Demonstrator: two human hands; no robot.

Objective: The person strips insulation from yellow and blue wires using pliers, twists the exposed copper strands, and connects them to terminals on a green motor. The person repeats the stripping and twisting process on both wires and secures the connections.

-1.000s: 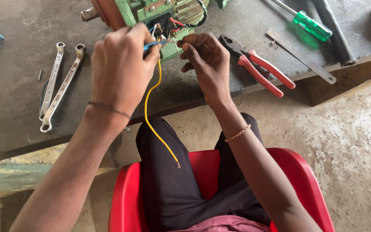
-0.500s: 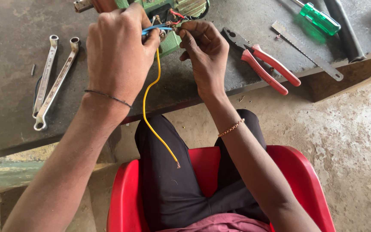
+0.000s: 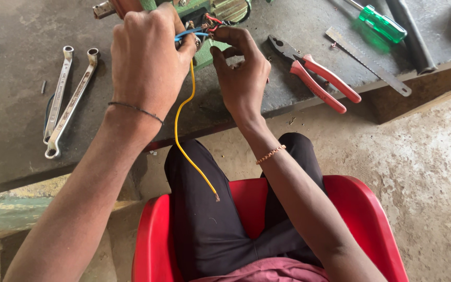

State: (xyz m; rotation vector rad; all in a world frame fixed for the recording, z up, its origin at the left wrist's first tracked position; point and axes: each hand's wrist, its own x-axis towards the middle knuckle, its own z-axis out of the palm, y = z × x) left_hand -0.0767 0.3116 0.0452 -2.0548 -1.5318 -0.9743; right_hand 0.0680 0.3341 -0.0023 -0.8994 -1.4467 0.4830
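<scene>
Left hand (image 3: 150, 60): over bench edge, fingers curled shut, thumb and forefinger pinching blue wire (image 3: 186, 34) and top of yellow wire (image 3: 184, 112)
Right hand (image 3: 241, 73): just right of left hand, fingertips (image 3: 220, 37) drawn together at bare wire ends by green device (image 3: 204, 15); whether a strand is actually clamped, cannot tell
Wire ends from fingers: at fingertips of both hands, touching; red wire (image 3: 214, 20) just above right fingertips
Yellow wire axis: near vertical, drops from left pinch off bench (image 3: 6, 104) to lap, bare tip free above red chair (image 3: 361, 209)
Nearer hand: left on yellow and blue; right nearer red
Count, wires: three seen, one yellow, one blue, one red
Count, spanners (image 3: 66, 99): two, side by side, well left of left hand
Count, pliers (image 3: 314, 75): one, red handles, just right of right hand
Count, screwdriver (image 3: 379, 22): one, green handle, far right
Count, saw blade (image 3: 366, 60): one, between pliers and screwdriver
</scene>
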